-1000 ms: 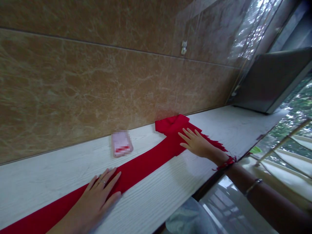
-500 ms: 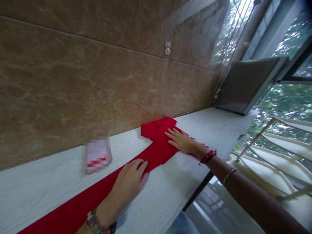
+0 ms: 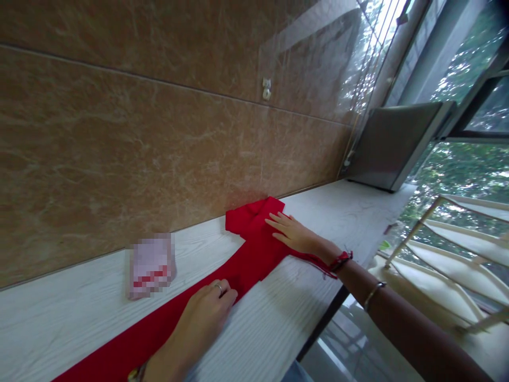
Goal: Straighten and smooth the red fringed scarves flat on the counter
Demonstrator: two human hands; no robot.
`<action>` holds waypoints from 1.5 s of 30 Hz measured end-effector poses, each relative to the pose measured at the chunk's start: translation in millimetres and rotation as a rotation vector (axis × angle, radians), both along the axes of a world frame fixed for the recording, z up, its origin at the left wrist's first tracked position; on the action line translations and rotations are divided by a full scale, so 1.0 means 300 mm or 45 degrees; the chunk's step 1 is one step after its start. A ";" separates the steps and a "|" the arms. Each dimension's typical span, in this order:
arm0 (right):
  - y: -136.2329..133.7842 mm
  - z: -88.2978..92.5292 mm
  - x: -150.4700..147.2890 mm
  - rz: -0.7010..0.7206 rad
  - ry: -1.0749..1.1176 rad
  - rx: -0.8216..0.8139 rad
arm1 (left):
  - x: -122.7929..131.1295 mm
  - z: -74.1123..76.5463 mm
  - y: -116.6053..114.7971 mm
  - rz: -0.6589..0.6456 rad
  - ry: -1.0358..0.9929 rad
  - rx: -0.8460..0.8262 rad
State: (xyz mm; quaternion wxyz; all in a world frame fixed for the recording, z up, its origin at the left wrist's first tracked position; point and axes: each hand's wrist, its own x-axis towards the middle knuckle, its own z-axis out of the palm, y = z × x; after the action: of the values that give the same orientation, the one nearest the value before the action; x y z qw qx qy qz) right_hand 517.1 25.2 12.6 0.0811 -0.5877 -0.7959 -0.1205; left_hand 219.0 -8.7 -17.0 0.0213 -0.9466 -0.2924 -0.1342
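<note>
A long red cloth (image 3: 254, 257) runs diagonally across the white wood-grain table, its far end folded over against the wall. Flat on this far part lies my right hand (image 3: 294, 234), fingers spread. Red strands hang from the cloth's edge below that wrist. My left hand (image 3: 209, 313) is on the narrower near stretch, fingers curled in and closed on the fabric at its front edge; the fingertips are partly hidden. A blurred-out pinkish packet (image 3: 153, 265) sits behind the cloth, left of both hands.
A brown marbled tile wall (image 3: 159, 148) borders the white table (image 3: 330, 207) at the back. At the far end stands a grey box-like appliance (image 3: 392, 146) by the window. A cream tiered rack (image 3: 445, 254) is at the right, beyond the table's front edge.
The view has shifted slightly, so everything sits a little lower and further left. My left fingers have curled in more on the cloth. My right hand stays flat in place.
</note>
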 end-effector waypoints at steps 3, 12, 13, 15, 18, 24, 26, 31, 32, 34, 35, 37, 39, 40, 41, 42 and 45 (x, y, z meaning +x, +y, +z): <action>0.009 -0.017 -0.031 0.094 -0.047 -0.074 | -0.001 -0.008 0.003 0.037 0.027 0.035; 0.012 -0.023 0.007 0.155 -0.124 -0.142 | -0.009 0.012 -0.008 -0.025 0.056 -0.032; 0.007 -0.020 0.008 0.162 -0.119 -0.138 | -0.009 0.016 -0.009 -0.039 0.062 -0.030; -0.003 -0.013 0.009 0.169 -0.108 -0.131 | -0.009 0.023 -0.013 -0.070 0.073 -0.021; -0.014 0.007 0.007 0.157 -0.111 -0.128 | -0.013 0.031 -0.020 -0.125 0.061 0.025; -0.060 0.057 -0.117 0.230 -0.103 -0.035 | -0.016 0.029 -0.027 -0.151 -0.025 0.023; -0.085 0.041 -0.181 0.316 -0.117 -0.055 | -0.017 0.027 -0.028 -0.119 -0.041 -0.047; -0.120 -0.050 -0.245 0.360 -0.205 -0.077 | -0.074 0.024 -0.048 -0.125 -0.041 -0.187; -0.121 -0.061 -0.241 0.359 -0.210 -0.065 | -0.098 0.025 -0.058 -0.141 -0.017 -0.203; -0.123 -0.067 -0.233 0.369 -0.214 -0.040 | -0.157 0.033 -0.086 -0.173 0.044 -0.227; -0.127 -0.062 -0.233 0.371 -0.216 -0.029 | -0.190 0.040 -0.101 -0.190 0.070 -0.241; -0.144 -0.041 -0.255 0.358 -0.206 -0.013 | -0.265 0.058 -0.132 -0.211 0.095 -0.277; -0.172 -0.015 -0.311 0.345 -0.164 -0.013 | -0.350 0.076 -0.157 -0.202 0.093 -0.310; -0.188 -0.002 -0.352 0.355 -0.131 -0.022 | -0.395 0.082 -0.166 -0.179 0.088 -0.323; -0.204 0.008 -0.401 0.387 -0.097 -0.040 | -0.442 0.085 -0.172 -0.146 0.081 -0.329; -0.220 0.016 -0.453 0.443 -0.062 -0.067 | -0.490 0.085 -0.177 -0.103 0.075 -0.331; -0.254 0.016 -0.608 0.572 0.039 -0.158 | -0.616 0.073 -0.185 0.037 0.081 -0.315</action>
State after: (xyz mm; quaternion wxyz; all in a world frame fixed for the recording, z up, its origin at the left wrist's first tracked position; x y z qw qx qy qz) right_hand 334.8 -51.2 17.5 0.0818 -0.4014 -0.9113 -0.0415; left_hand 34.2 -64.3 4.8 -0.0845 -0.9415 -0.3194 -0.0668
